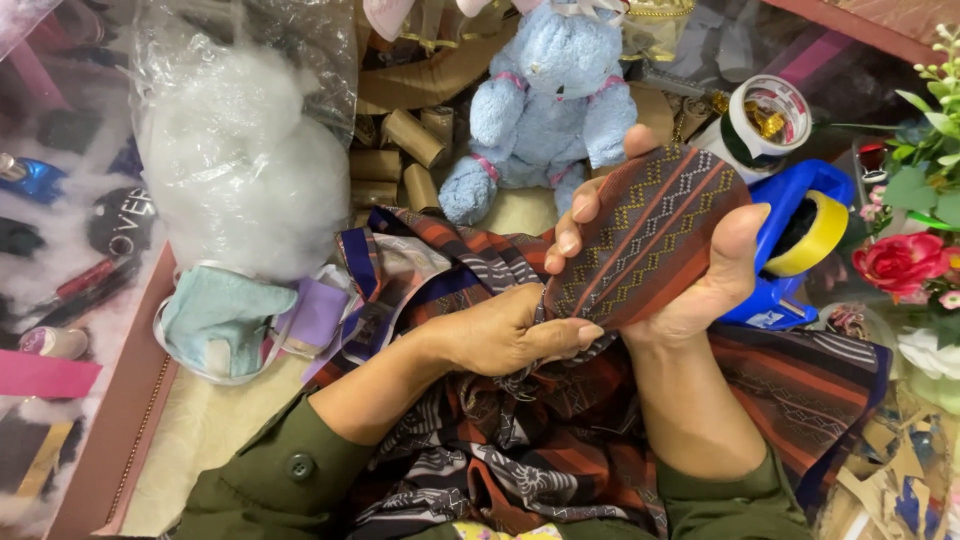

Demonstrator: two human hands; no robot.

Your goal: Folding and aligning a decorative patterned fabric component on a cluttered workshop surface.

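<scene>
Soft, light, floppy woven patterned cloth (650, 235) bunched over the lap, right hand (700, 280) fingers wrapped around its rounded end, left hand (505, 335) fingers pinching the gathered neck (likeliest firm hold).

A cluttered craft or gift-wrapping workspace: a blue teddy bear (548, 105) and cardboard tubes (400, 155) at the worktop's far edge, bagged white stuffing (240, 160) far left, tape rolls (770, 120) and artificial flowers (910, 250) right.
</scene>
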